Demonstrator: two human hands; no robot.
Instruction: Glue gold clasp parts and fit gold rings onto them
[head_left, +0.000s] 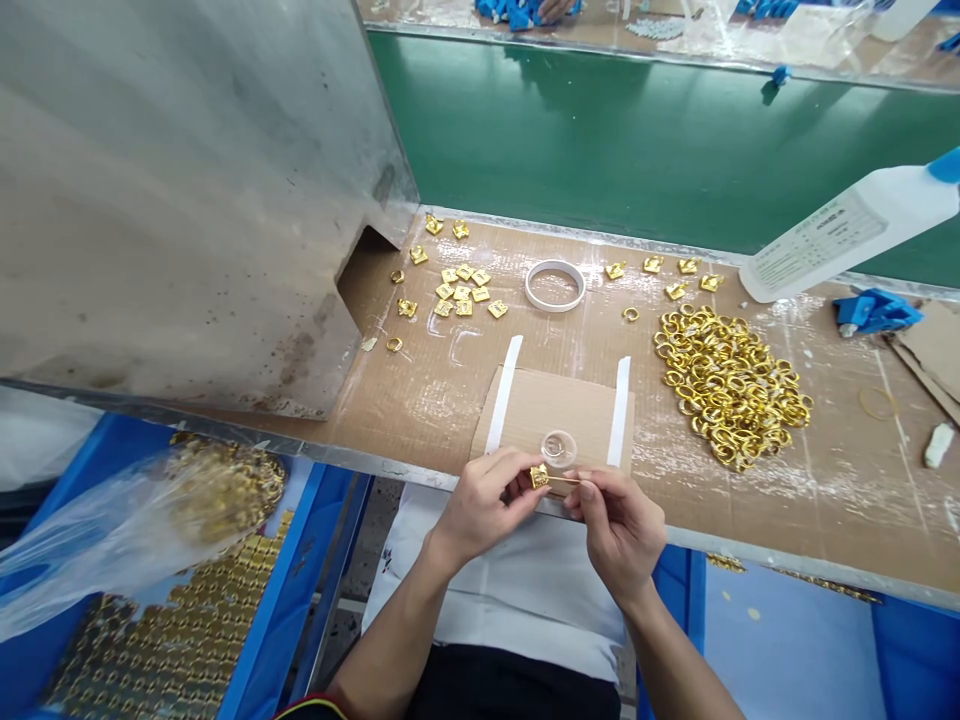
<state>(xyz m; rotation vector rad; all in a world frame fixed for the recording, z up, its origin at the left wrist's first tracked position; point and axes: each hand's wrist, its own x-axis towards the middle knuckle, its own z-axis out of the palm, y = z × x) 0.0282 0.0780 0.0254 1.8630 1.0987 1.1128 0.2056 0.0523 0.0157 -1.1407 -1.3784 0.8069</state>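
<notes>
Near the table's front edge, my left hand (484, 503) pinches a small gold square-faced piece (539, 476) between thumb and fingers. My right hand (624, 528) grips a thin gold-coloured stick (564, 480), its tip reaching the piece or just beside it; I cannot tell if they touch. Just beyond both hands is a small round clear dish (559, 440), standing on a cardboard pad (566, 400) held by two white tape strips. Farther off lie a tape roll (555, 286) and a cluster of gold square pieces (463, 292).
A heap of gold rings (731, 385) lies to the right, with a leaning white bottle (847, 235) and a blue object (876, 312) beyond. A metal panel (187, 200) blocks the left. Below are blue trays (300, 580) holding gold parts. Another person's hand (555, 10) shows at the top.
</notes>
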